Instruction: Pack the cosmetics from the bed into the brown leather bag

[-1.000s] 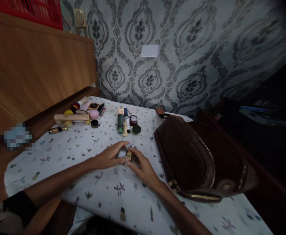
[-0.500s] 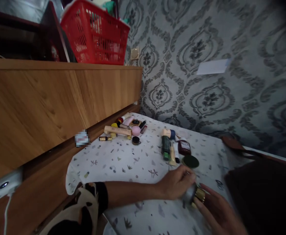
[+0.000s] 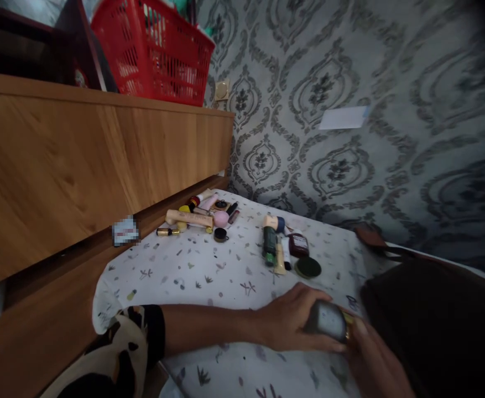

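Observation:
My left hand point(image 3: 286, 318) is wrapped round the body of a small grey bottle point(image 3: 328, 319), which has a white label and lies on its side over the cloth. The fingers of my right hand point(image 3: 377, 359) close on the bottle's gold cap point(image 3: 349, 323), hiding most of it. Beyond the hands, a dark green round container point(image 3: 308, 267) lies flat. Beside it are a dark red jar point(image 3: 298, 245), a dark green bottle point(image 3: 269, 244), a cream-coloured tube point(image 3: 279, 260) and a white tube with a black cap point(image 3: 286, 254).
Several cosmetics, including a long beige tube point(image 3: 190, 219) and a pink rounded item point(image 3: 220, 219), form a group at the far left of the patterned cloth point(image 3: 225, 276). A dark bag point(image 3: 424, 326) stands at the right. A red basket point(image 3: 163, 61) sits on the wooden cabinet point(image 3: 142, 143).
The bottle has turned so that its white label shows, and my left fingers now wrap round it. My right fingers have closed over the gold cap. The view has shifted slightly right.

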`<state>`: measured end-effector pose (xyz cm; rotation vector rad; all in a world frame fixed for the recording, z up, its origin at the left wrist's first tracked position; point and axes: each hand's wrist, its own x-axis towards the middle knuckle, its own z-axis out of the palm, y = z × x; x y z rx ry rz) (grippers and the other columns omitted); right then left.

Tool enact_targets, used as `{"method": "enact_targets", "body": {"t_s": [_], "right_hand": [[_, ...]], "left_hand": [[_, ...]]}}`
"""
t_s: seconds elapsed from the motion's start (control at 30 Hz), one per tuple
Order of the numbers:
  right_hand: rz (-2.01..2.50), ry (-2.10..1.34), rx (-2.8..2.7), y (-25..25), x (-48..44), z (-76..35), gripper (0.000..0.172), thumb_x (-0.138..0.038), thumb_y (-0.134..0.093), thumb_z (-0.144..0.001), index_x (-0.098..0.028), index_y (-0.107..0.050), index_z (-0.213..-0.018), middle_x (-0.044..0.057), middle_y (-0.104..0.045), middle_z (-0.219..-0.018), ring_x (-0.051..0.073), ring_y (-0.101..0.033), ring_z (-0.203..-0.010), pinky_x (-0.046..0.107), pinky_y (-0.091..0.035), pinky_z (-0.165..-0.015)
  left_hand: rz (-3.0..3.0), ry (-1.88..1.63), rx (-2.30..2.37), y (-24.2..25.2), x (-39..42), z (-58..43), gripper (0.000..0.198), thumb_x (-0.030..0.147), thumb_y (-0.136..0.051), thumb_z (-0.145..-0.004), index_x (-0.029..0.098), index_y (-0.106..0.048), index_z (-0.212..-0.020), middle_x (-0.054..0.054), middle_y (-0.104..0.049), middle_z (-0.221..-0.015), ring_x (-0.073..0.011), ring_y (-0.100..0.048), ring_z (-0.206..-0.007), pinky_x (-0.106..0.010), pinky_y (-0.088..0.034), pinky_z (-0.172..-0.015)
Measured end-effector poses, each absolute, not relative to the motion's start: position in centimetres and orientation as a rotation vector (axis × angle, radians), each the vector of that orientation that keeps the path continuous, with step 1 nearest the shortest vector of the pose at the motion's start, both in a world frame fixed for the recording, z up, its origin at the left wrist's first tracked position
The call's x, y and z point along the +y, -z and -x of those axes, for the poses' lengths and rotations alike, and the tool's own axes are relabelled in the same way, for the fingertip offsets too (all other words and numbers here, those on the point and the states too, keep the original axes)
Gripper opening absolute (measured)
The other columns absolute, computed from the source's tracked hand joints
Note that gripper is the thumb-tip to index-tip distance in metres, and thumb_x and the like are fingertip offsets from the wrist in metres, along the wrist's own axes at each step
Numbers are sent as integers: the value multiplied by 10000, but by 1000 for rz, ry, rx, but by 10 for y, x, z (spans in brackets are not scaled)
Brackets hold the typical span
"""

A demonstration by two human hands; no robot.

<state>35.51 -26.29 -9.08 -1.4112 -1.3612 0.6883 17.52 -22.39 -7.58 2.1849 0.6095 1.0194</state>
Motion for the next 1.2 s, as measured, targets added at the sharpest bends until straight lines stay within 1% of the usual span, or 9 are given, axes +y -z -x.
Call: {"method": "enact_targets", "body": {"t_s": [0.07,0.27,0.4,0.53,0.7,0.8,0.87,1.0,1.2], "right_hand": [[1445,-664,-1363,82,-267,-350,608,-730,-407,-852,-212,-712,-946,98,-735,-955,284,-682,-934,347,-579,-759],[1404,-591,-1413,75,-279,-341,567,-684,-360,-904,-219,-671,-810,47,-667,-720,215,-601,-668,302,-511,-606],[1400,-599,-1409,70,-285,-338,569,-665,-308,-930,-208,-632,-827,40,-646,-732,215,-604,-738,300,-502,-668],[1429,-581,-1383,68,-287,-336,502,-602,-302,-956,-217,-577,-788,19,-611,-712,201,-590,-739,284,-478,-663],[1456,-564,-1349,71,-288,-335,453,-564,-317,-955,-224,-547,-763,-4,-568,-671,179,-542,-645,278,-425,-602],[1460,-568,-1349,69,-290,-334,433,-528,-314,-970,-216,-537,-769,-16,-543,-668,163,-525,-632,271,-406,-597],[1442,-567,-1362,67,-292,-333,410,-497,-324,-982,-206,-546,-797,-14,-554,-698,157,-536,-656,265,-411,-617],[1370,-516,-1416,63,-296,-332,337,-447,-376,-990,-192,-596,-991,32,-640,-901,177,-598,-841,276,-458,-760],[1272,-474,-1459,67,-298,-333,345,-416,-426,-980,-194,-568,-1203,90,-635,-1163,209,-597,-1081,334,-472,-935]], "left_hand": [[-2229,-1032,588,75,-227,-175,763,536,-729,-789,142,-418,-1364,-181,-525,-1251,-302,-522,-1210,-426,-455,-1033],[-2291,-975,478,70,-235,-174,700,423,-744,-805,169,-392,-1353,-151,-522,-1246,-274,-526,-1187,-409,-458,-1023],[-2282,-890,546,70,-239,-176,776,337,-779,-759,212,-337,-1385,-139,-477,-1323,-298,-487,-1260,-463,-418,-1076],[-2295,-830,646,70,-243,-177,732,236,-731,-758,219,-326,-1367,-123,-476,-1328,-288,-485,-1274,-454,-414,-1085],[-2236,-766,732,65,-242,-177,574,279,-694,-786,220,-395,-1273,-92,-546,-1237,-273,-554,-1162,-429,-466,-999],[-2190,-726,705,60,-242,-176,555,328,-681,-810,218,-394,-1272,-95,-546,-1252,-276,-546,-1162,-418,-461,-978],[-2126,-699,675,56,-242,-175,523,366,-662,-836,208,-400,-1260,-86,-564,-1211,-259,-565,-1098,-387,-476,-918],[-1883,-648,593,52,-241,-172,374,455,-576,-913,196,-472,-1161,-4,-579,-939,-168,-559,-831,-284,-466,-730],[-1516,-629,531,63,-228,-175,469,598,-574,-881,191,-489,-1098,21,-537,-824,-115,-545,-657,-220,-473,-556]]}}
